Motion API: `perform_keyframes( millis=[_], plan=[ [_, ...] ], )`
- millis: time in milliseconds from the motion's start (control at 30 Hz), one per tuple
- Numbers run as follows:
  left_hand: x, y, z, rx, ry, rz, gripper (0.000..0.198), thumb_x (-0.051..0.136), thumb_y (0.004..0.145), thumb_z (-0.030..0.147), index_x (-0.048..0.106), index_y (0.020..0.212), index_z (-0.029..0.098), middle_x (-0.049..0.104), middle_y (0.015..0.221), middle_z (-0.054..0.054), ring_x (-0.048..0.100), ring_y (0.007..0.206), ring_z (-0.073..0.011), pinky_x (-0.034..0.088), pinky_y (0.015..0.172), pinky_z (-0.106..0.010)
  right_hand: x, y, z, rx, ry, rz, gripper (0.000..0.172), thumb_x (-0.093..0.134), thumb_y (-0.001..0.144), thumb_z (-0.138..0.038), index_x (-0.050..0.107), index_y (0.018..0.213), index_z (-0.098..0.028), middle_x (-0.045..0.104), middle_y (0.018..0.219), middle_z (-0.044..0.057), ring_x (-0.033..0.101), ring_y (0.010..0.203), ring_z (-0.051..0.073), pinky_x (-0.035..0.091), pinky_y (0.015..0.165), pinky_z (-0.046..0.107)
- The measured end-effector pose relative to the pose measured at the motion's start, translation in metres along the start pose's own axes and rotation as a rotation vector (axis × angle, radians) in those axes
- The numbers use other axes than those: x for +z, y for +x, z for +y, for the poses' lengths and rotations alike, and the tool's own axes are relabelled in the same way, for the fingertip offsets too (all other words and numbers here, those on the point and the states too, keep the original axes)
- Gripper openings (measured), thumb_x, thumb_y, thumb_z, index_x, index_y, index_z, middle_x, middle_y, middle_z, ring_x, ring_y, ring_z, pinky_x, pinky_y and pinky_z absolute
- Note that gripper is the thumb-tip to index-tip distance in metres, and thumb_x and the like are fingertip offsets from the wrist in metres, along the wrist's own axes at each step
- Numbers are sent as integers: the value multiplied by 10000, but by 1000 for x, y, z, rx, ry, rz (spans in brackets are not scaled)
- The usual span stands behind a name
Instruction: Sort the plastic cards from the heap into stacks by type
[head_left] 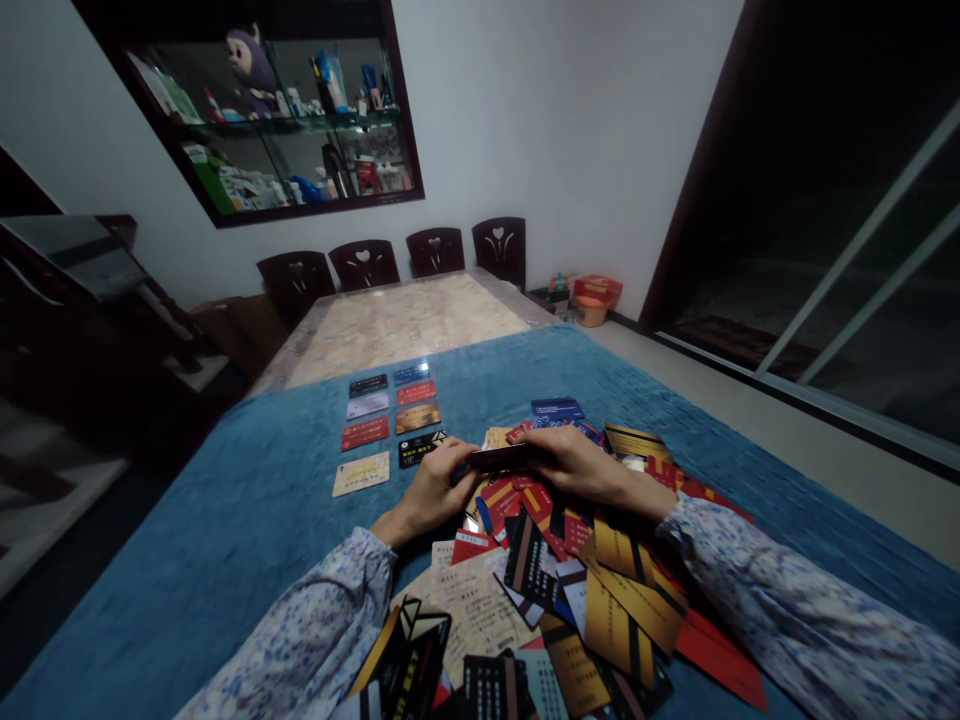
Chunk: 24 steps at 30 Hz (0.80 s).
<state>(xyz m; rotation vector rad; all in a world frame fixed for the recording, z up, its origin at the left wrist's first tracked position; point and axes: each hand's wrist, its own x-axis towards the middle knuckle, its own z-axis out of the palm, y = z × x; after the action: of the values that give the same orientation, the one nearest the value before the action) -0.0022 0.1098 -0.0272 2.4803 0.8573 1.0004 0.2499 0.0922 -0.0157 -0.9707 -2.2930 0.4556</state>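
My left hand [435,490] and my right hand [574,465] are both closed on one dark card [501,458], held flat between them above a loose heap of cards [570,580] in red, gold, black and cream. The heap lies on a blue cloth [225,520] right in front of me. To the left of my hands, several cards [386,418] lie face up in two neat columns on the cloth. Both arms wear flower-print sleeves.
Beyond the blue cloth the marble tabletop [405,325] runs to several dark chairs [435,250] against the wall. A glass shelf cabinet [285,110] hangs above them. A red basket [596,298] sits on the floor by a dark sliding door [825,220].
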Motion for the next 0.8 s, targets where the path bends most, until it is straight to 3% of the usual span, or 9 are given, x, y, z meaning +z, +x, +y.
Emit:
perform_keyframes(
  millis=[233, 533, 667, 800],
  plan=[
    [-1, 1, 2, 21, -2, 12, 211, 587, 878, 162, 624, 1087, 156, 647, 905, -52, 625, 829, -166, 516, 755, -286, 1, 1, 1, -19, -12, 60, 238, 519, 851, -99, 635, 1052, -151, 722, 974, 106, 682, 859, 213, 500, 742, 298],
    [-2, 4, 6, -23, -30, 7, 136, 575, 894, 179, 679, 976, 149, 653, 888, -69, 605, 855, -178, 511, 763, -300, -12, 8, -12, -68, 36, 269, 106, 538, 897, -191, 639, 926, -179, 659, 816, 47, 612, 746, 169, 485, 695, 284],
    [-6, 7, 12, 18, 2, 86, 168, 553, 905, 183, 651, 1041, 166, 679, 956, -75, 608, 919, -197, 512, 821, -338, -17, 17, -18, -177, -43, 250, 183, 462, 946, -176, 627, 1026, -178, 621, 889, 69, 590, 770, 162, 468, 687, 274],
    [-10, 10, 19, 33, -6, 192, 170, 569, 911, 201, 632, 1069, 191, 688, 1005, -67, 624, 949, -196, 509, 862, -352, -20, 27, -28, -255, -309, 175, 176, 505, 942, -207, 631, 1062, -182, 590, 905, 77, 537, 784, 179, 406, 691, 298]
  ],
)
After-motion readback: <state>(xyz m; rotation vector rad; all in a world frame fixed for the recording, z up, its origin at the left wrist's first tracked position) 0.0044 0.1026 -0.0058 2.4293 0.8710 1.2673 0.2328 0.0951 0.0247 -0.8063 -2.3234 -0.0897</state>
